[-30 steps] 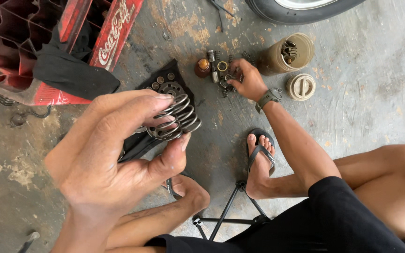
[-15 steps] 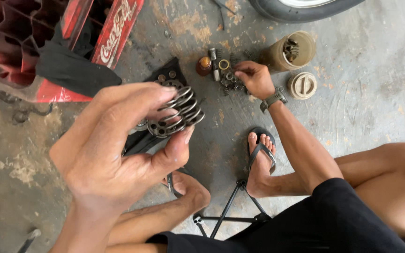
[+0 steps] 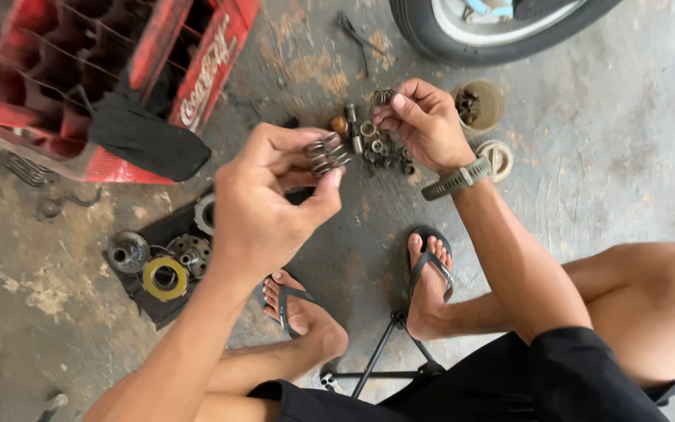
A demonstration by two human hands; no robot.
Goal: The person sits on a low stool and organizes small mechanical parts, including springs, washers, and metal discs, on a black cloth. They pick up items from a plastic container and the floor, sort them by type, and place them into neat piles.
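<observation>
Above the stained concrete floor (image 3: 603, 156), the left hand (image 3: 263, 207) is closed around a cluster of coil springs (image 3: 325, 156), gripped between thumb and fingertips. The right hand (image 3: 423, 121), wearing a grey wristwatch (image 3: 456, 180), pinches a single small spring (image 3: 382, 97) at its fingertips. Beneath the right hand lies a scatter of small metal parts (image 3: 376, 148). Just beside it stand a round tin (image 3: 482, 104) and a lid (image 3: 496, 156). A dark mat (image 3: 158, 234) at left carries clutch parts (image 3: 164, 270). A red crate (image 3: 119, 70) stands beyond it.
</observation>
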